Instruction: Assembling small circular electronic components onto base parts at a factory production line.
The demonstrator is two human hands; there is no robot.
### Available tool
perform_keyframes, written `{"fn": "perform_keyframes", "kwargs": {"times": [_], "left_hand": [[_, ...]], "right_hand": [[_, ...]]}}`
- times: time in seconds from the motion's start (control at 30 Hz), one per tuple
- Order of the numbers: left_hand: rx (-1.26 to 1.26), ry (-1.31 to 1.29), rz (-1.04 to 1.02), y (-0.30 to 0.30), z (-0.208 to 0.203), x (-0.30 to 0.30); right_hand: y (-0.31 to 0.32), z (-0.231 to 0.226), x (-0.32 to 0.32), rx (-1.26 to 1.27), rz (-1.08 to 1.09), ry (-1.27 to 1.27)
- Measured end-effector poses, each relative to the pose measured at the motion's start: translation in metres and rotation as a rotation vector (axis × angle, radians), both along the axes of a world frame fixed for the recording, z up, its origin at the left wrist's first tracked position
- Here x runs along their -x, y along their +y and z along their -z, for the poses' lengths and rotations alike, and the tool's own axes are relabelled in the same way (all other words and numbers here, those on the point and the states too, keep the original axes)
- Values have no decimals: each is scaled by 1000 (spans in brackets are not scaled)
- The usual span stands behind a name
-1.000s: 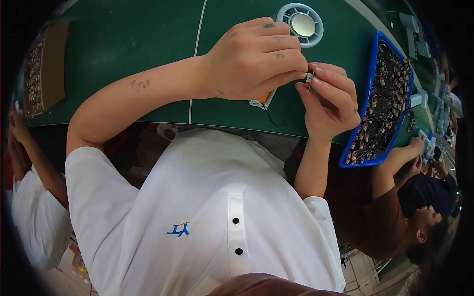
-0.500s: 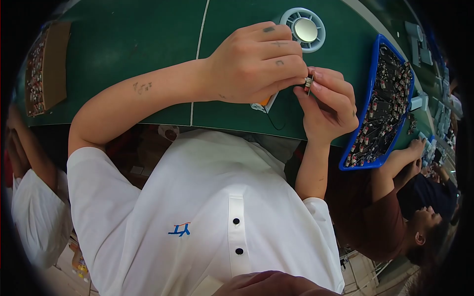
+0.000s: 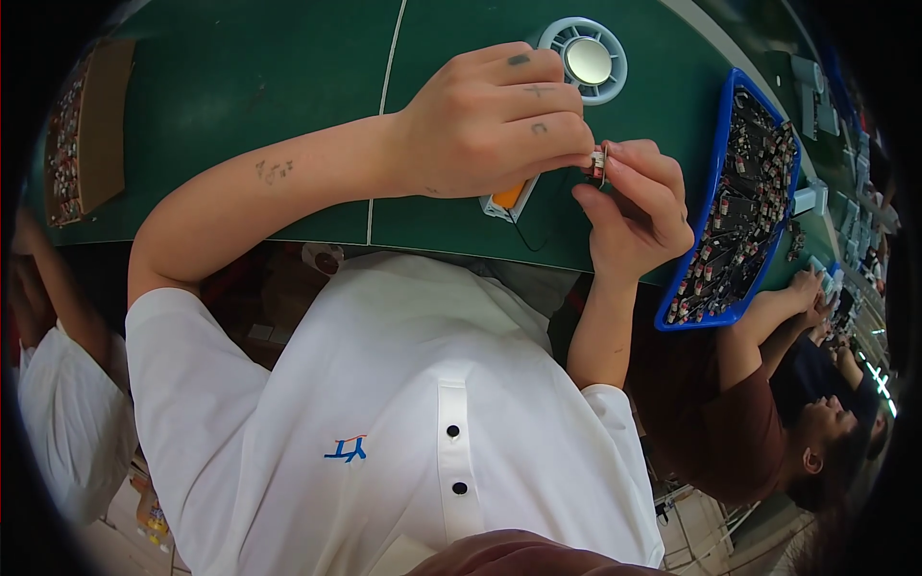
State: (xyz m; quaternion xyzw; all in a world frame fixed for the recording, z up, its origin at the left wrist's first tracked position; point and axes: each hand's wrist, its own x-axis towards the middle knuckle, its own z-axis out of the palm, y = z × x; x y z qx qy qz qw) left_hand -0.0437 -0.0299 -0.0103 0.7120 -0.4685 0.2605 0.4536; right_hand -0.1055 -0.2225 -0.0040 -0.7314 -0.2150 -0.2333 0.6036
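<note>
Close together above the green table, my two hands meet at a small part (image 3: 597, 166) with a red-and-white body and a thin plate. My left hand (image 3: 495, 120), back upward, is closed with its fingertips at the part's left side; its thumb is hidden. My right hand (image 3: 639, 206) has curled fingers touching the plate's edge from the right, thumb below. Partly covered by my left hand, a pale-blue housing (image 3: 526, 200) holds an orange piece and trails a thin black wire. Just beyond my hands stands a light-blue round spoked piece (image 3: 619, 72) with a silvery disc (image 3: 588, 61) at its centre.
At the right, a blue tray (image 3: 712, 206) is heaped with similar small parts and dark wires. A cardboard box (image 3: 104, 134) of small parts stands far left. A co-worker's arm (image 3: 754, 331) reaches in beyond the tray; another person's white sleeve (image 3: 77, 413) shows at left.
The part has turned slightly between my fingers, its plate now more face-on. My right thumb sits a little lower, and the orange piece shows more. The whole view has shifted slightly.
</note>
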Motion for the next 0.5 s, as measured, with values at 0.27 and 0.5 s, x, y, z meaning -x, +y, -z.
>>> {"fn": "perform_keyframes", "kwargs": {"times": [0.27, 0.5], "left_hand": [[-48, -49, -46, 0, 0, 1], [-71, -86, -87, 0, 2, 1]], "right_hand": [[0, 0, 4, 32, 43, 32], [-1, 0, 3, 39, 37, 26]]}}
